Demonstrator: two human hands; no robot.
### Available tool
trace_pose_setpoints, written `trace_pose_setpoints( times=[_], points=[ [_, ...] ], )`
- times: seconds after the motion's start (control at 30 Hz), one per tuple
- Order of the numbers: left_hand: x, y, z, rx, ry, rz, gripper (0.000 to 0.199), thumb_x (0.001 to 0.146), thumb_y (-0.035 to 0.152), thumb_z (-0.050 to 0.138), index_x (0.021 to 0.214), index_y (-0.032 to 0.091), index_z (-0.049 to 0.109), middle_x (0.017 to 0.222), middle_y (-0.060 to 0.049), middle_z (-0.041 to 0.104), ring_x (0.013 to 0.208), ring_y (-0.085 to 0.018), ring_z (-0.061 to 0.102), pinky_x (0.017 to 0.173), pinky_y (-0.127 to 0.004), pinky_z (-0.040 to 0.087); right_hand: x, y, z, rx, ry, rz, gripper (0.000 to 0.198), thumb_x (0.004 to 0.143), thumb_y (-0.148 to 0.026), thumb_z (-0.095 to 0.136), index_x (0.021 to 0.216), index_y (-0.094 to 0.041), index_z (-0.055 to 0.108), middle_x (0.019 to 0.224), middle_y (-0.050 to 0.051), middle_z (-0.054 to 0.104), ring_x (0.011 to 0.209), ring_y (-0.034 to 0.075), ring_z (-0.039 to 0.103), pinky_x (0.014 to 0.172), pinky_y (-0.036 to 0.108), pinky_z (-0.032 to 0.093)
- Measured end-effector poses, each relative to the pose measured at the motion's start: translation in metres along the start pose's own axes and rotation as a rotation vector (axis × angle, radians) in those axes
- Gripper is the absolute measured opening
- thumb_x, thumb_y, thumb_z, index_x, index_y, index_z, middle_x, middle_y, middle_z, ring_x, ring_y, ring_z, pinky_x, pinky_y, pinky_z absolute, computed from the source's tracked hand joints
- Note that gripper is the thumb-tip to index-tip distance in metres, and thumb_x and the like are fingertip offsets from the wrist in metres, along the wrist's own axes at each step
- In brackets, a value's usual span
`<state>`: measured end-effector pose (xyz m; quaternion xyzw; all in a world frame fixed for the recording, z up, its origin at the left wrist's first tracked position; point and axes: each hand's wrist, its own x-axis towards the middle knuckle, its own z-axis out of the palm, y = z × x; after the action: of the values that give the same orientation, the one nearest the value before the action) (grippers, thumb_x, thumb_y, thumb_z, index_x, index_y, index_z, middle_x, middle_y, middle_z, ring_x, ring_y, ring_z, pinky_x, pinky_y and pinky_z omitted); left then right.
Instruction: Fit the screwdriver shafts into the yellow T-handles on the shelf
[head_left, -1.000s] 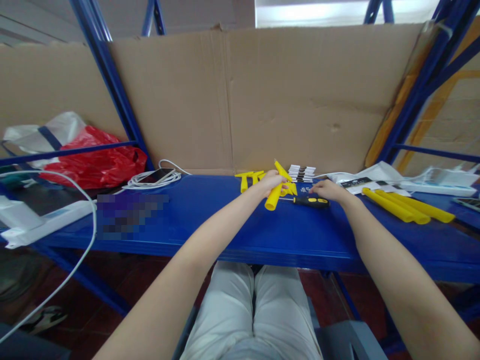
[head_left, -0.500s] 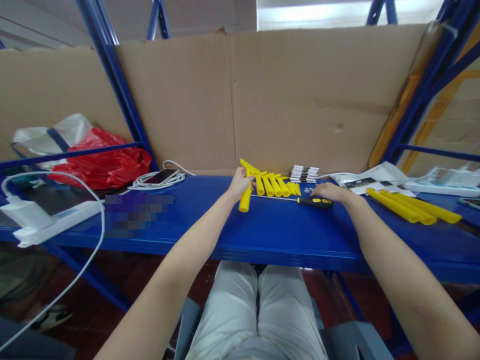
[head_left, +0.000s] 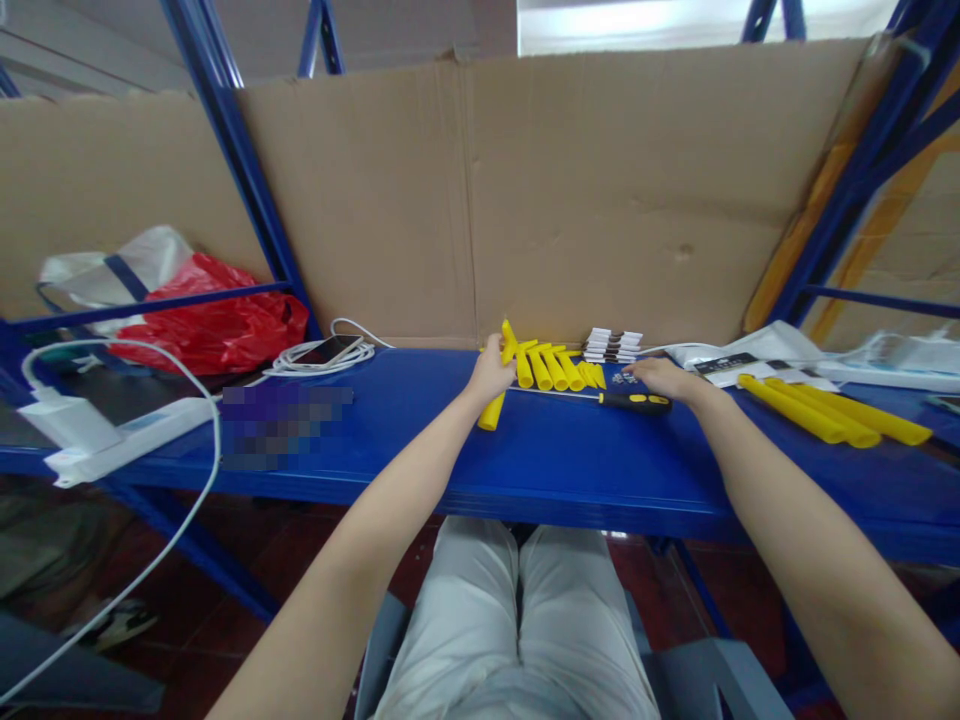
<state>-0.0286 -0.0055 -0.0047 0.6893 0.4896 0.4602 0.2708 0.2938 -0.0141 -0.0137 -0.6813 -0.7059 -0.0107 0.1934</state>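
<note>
My left hand (head_left: pixel 495 372) is closed around a yellow T-shaped plastic piece (head_left: pixel 491 412), its round tube end pointing down toward me. Right of it, several similar yellow pieces (head_left: pixel 556 372) lie in a slanted row, with smaller flat yellow parts (head_left: pixel 592 375) at the end. My right hand (head_left: pixel 661 378) reaches over the table with fingers stretched toward a cluster of small metal bits (head_left: pixel 621 378), too small to name surely. Just below that hand lies a screwdriver (head_left: pixel 636 402) with a black and yellow handle, its shaft pointing left.
White packs with black bands (head_left: pixel 611 345) are stacked behind. Yellow tubes (head_left: pixel 832 412) lie at right beside a white bag (head_left: pixel 750 348). A power strip (head_left: pixel 127 445), coiled white cable (head_left: pixel 319 362) and red bag (head_left: pixel 217 315) occupy the left. Cardboard (head_left: pixel 562 200) walls the back.
My left hand has tilted the yellow piece and moved slightly right. My right hand's fingers have shifted a little, showing more of the small metal bits.
</note>
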Motion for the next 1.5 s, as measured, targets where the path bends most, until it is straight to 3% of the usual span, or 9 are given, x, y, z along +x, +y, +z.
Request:
trace_pose_setpoints(
  times=[0.13, 0.3, 0.53, 0.63, 0.8, 0.93, 1.13, 1.37, 1.5],
  points=[
    [-0.002, 0.002, -0.001, 0.013, 0.02, 0.01, 0.049, 0.086, 0.005, 0.058, 0.133, 0.019, 0.05, 0.139, -0.016, 0.062, 0.12, -0.027, 0.067, 0.098, -0.04, 0.056, -0.011, -0.005, -0.016, 0.044, -0.081, 0.055, 0.026, 0.083, -0.038, 0.061, 0.086, -0.02, 0.08, 0.097, 0.006, 0.079, 0.093, 0.025, 0.07, 0.083, 0.03, 0.054],
    [-0.002, 0.001, -0.002, 0.02, 0.036, 0.008, 0.052, 0.085, 0.004, 0.059, 0.134, 0.021, 0.052, 0.141, -0.014, 0.062, 0.124, -0.027, 0.065, 0.099, -0.039, 0.055, -0.026, -0.017, -0.028, 0.096, -0.288, -0.101, 0.029, 0.072, -0.05, 0.075, 0.085, -0.025, 0.082, 0.09, 0.004, 0.079, 0.09, 0.027, 0.071, 0.079, 0.033, 0.056],
    [0.0, -0.002, -0.003, 0.024, 0.043, -0.014, 0.057, 0.084, 0.004, 0.061, 0.137, 0.022, 0.051, 0.141, -0.014, 0.062, 0.124, -0.029, 0.065, 0.099, -0.04, 0.055, -0.029, -0.034, -0.022, -0.068, -0.321, -0.077, 0.018, 0.064, -0.027, 0.077, 0.082, -0.026, 0.081, 0.087, 0.003, 0.078, 0.087, 0.026, 0.071, 0.077, 0.031, 0.053],
    [0.0, -0.003, -0.003, 0.022, 0.04, -0.018, 0.056, 0.083, 0.004, 0.062, 0.135, 0.022, 0.053, 0.14, -0.014, 0.062, 0.123, -0.029, 0.065, 0.097, -0.039, 0.056, -0.029, -0.037, -0.022, -0.161, -0.244, -0.069, 0.017, 0.066, -0.026, 0.072, 0.082, -0.027, 0.078, 0.083, 0.003, 0.076, 0.086, 0.026, 0.069, 0.075, 0.032, 0.05],
    [0.001, -0.003, -0.003, 0.026, 0.039, -0.032, 0.052, 0.083, 0.002, 0.06, 0.131, 0.02, 0.053, 0.141, -0.016, 0.061, 0.121, -0.027, 0.066, 0.095, -0.038, 0.056, -0.031, -0.036, -0.029, -0.291, 0.097, -0.028, 0.027, 0.072, -0.024, 0.062, 0.097, -0.024, 0.071, 0.107, 0.009, 0.074, 0.102, 0.03, 0.064, 0.085, 0.04, 0.046],
    [0.001, -0.003, -0.004, 0.013, 0.047, -0.032, 0.052, 0.082, 0.001, 0.061, 0.13, 0.02, 0.052, 0.14, -0.015, 0.061, 0.118, -0.026, 0.068, 0.093, -0.037, 0.057, -0.035, -0.032, -0.037, -0.246, 0.279, -0.014, 0.027, 0.074, -0.022, 0.06, 0.1, -0.024, 0.067, 0.106, 0.011, 0.072, 0.106, 0.033, 0.06, 0.091, 0.047, 0.042],
    [0.001, -0.006, -0.004, -0.026, 0.049, -0.059, 0.052, 0.082, 0.001, 0.062, 0.13, 0.021, 0.053, 0.138, -0.014, 0.063, 0.107, -0.023, 0.072, 0.087, -0.033, 0.058, -0.038, -0.025, -0.044, -0.148, 0.347, 0.064, 0.026, 0.077, -0.024, 0.061, 0.101, -0.025, 0.07, 0.108, 0.013, 0.072, 0.109, 0.037, 0.058, 0.092, 0.051, 0.041],
    [-0.001, -0.005, -0.002, -0.066, -0.001, -0.148, 0.059, 0.082, 0.002, 0.064, 0.136, 0.022, 0.051, 0.139, -0.014, 0.061, 0.073, -0.013, 0.072, 0.056, -0.02, 0.053, -0.036, -0.024, -0.04, -0.154, 0.362, 0.076, 0.03, 0.078, -0.024, 0.06, 0.104, -0.025, 0.076, 0.108, 0.012, 0.074, 0.109, 0.037, 0.06, 0.091, 0.051, 0.043],
    [-0.003, -0.003, 0.0, -0.064, -0.046, -0.165, 0.058, 0.083, 0.0, 0.06, 0.136, 0.02, 0.05, 0.141, -0.014, 0.059, 0.061, -0.007, 0.066, 0.047, -0.015, 0.046, -0.037, -0.028, -0.038, -0.159, 0.354, 0.077, 0.031, 0.077, -0.024, 0.06, 0.103, -0.026, 0.077, 0.109, 0.012, 0.075, 0.109, 0.037, 0.06, 0.09, 0.051, 0.044]
  ],
)
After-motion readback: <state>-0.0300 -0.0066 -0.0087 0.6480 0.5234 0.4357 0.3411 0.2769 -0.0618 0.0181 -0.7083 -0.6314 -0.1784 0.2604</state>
